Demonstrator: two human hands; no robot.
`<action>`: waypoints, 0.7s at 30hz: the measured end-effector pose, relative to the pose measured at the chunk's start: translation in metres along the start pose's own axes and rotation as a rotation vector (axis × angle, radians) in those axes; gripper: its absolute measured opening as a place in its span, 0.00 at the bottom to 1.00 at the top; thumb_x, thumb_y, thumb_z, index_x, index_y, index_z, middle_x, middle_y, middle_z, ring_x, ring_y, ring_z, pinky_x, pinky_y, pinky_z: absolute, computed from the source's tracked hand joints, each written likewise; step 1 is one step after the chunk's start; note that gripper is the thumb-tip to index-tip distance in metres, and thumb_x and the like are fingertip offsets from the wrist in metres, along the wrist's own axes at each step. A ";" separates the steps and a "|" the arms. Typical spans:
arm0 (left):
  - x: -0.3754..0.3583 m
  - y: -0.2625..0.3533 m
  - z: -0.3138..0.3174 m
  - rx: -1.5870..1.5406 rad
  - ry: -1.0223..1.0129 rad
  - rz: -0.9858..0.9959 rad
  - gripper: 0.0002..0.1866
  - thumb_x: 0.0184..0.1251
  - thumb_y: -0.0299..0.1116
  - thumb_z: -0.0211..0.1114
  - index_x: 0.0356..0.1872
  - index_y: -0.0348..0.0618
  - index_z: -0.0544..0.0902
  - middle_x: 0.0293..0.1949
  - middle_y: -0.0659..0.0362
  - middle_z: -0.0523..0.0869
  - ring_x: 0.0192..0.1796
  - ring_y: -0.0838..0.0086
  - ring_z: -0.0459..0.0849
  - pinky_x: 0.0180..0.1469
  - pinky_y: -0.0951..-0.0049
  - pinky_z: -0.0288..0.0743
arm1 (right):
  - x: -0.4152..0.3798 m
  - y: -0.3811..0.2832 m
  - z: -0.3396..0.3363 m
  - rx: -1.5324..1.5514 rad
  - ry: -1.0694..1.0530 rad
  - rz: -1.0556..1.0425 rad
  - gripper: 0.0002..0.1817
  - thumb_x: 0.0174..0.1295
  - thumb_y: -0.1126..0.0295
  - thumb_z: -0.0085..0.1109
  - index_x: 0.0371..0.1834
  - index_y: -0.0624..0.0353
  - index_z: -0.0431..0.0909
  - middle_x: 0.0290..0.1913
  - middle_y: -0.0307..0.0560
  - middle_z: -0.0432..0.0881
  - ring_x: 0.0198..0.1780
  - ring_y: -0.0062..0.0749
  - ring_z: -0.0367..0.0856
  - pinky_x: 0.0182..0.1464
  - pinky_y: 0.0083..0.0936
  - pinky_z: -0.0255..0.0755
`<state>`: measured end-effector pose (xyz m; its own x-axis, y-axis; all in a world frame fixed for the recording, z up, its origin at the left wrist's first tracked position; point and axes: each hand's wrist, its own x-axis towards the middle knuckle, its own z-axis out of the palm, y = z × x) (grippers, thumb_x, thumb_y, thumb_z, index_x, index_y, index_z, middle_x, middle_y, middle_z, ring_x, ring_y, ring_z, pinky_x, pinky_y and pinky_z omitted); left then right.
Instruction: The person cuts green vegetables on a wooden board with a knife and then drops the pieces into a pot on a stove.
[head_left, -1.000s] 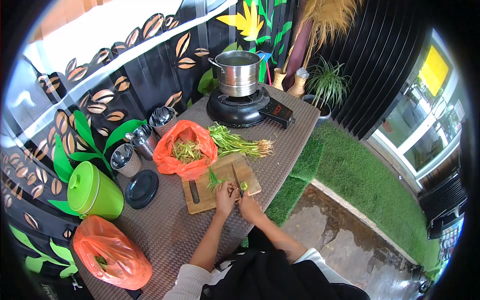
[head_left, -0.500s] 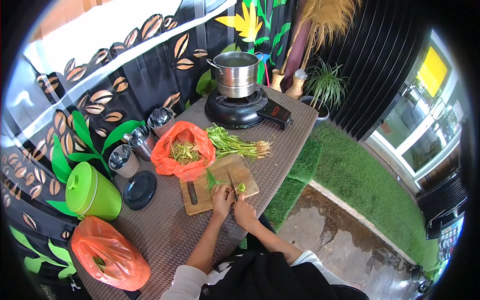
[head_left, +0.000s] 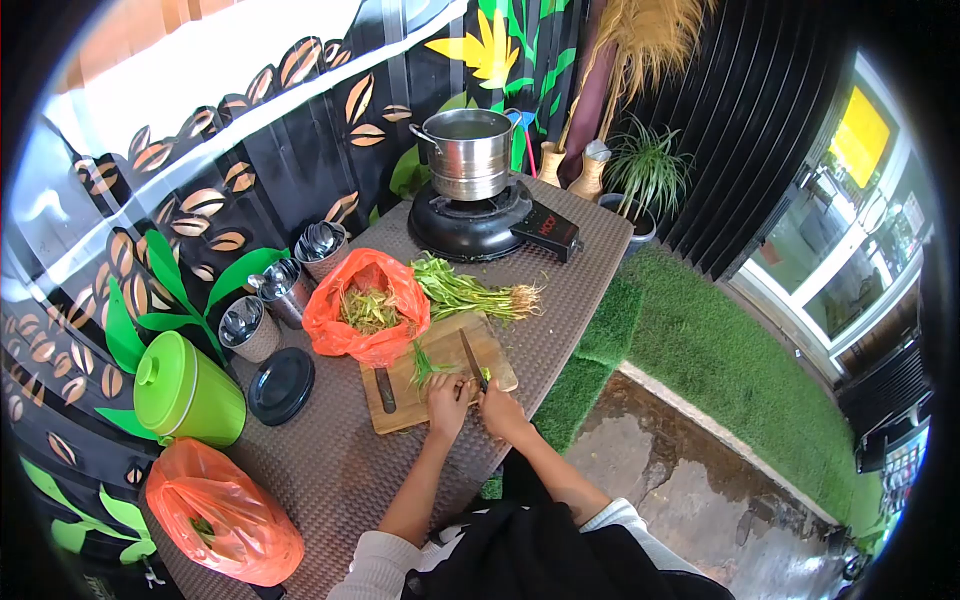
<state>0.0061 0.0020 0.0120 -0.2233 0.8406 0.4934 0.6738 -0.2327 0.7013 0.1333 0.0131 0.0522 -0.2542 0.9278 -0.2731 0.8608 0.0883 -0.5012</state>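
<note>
Left fingers (head_left: 452,384) bunched over greens (head_left: 423,366), stalks partly covered, right fingers (head_left: 489,394) gripping a knife (head_left: 473,358), handle hidden

1. I see a brown wooden chopping board (head_left: 482,337) and bright green sprigs (head_left: 424,363) on it.
2. Far of that, the leafy bunch (head_left: 450,285) goes from vivid green to tan roots at right.
3. Both plastic bags, far (head_left: 325,318) and near-left (head_left: 235,515), reach me as translucent orange-red.
4. At left, I have a lime-green lidded bin (head_left: 195,390).
5. The tabletop (head_left: 340,450) is brown, woven-patterned.
6. Far off: silver pot (head_left: 468,170), black stove (head_left: 440,228), red lettering (head_left: 547,224).
7. On the black wall (head_left: 290,160) I make out tan coffee beans (head_left: 203,203), green leaves (head_left: 180,280) and a yellow bloom (head_left: 490,50).
</note>
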 end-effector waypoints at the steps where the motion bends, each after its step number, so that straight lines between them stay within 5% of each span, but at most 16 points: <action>1: 0.001 0.002 0.000 0.017 -0.020 -0.018 0.05 0.54 0.25 0.65 0.32 0.36 0.80 0.31 0.53 0.80 0.38 0.57 0.76 0.44 0.62 0.69 | -0.001 -0.001 0.001 0.004 0.001 0.013 0.24 0.68 0.59 0.42 0.56 0.70 0.58 0.37 0.69 0.81 0.42 0.61 0.82 0.45 0.51 0.75; 9: -0.005 0.003 0.005 0.188 -0.017 0.022 0.05 0.57 0.27 0.62 0.32 0.37 0.79 0.35 0.52 0.78 0.44 0.55 0.74 0.49 0.59 0.67 | -0.004 -0.015 0.010 -0.041 0.026 0.044 0.24 0.68 0.60 0.42 0.58 0.69 0.59 0.38 0.67 0.81 0.42 0.59 0.83 0.45 0.49 0.76; 15: -0.001 -0.002 -0.003 0.030 -0.071 -0.076 0.04 0.55 0.22 0.61 0.33 0.38 0.79 0.34 0.51 0.78 0.41 0.56 0.76 0.44 0.61 0.69 | 0.007 -0.004 0.002 -0.032 0.039 -0.010 0.20 0.69 0.58 0.42 0.51 0.67 0.61 0.36 0.68 0.81 0.41 0.63 0.82 0.42 0.51 0.76; 17: 0.001 0.001 -0.013 -0.128 0.008 -0.286 0.06 0.54 0.20 0.61 0.34 0.37 0.79 0.34 0.51 0.78 0.40 0.57 0.77 0.43 0.62 0.70 | 0.001 -0.003 0.002 -0.038 0.026 -0.014 0.21 0.69 0.57 0.41 0.51 0.66 0.61 0.37 0.69 0.81 0.41 0.63 0.81 0.43 0.51 0.75; 21: 0.005 -0.011 -0.032 0.025 0.162 -0.158 0.08 0.52 0.19 0.60 0.35 0.38 0.79 0.35 0.50 0.78 0.44 0.56 0.75 0.48 0.59 0.68 | -0.009 0.007 0.013 -0.024 0.111 -0.062 0.21 0.69 0.57 0.42 0.52 0.67 0.61 0.37 0.70 0.81 0.41 0.64 0.81 0.44 0.53 0.75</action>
<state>-0.0246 -0.0070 0.0231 -0.4365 0.7755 0.4561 0.6382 -0.0905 0.7645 0.1359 0.0010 0.0401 -0.2580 0.9546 -0.1488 0.8556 0.1542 -0.4942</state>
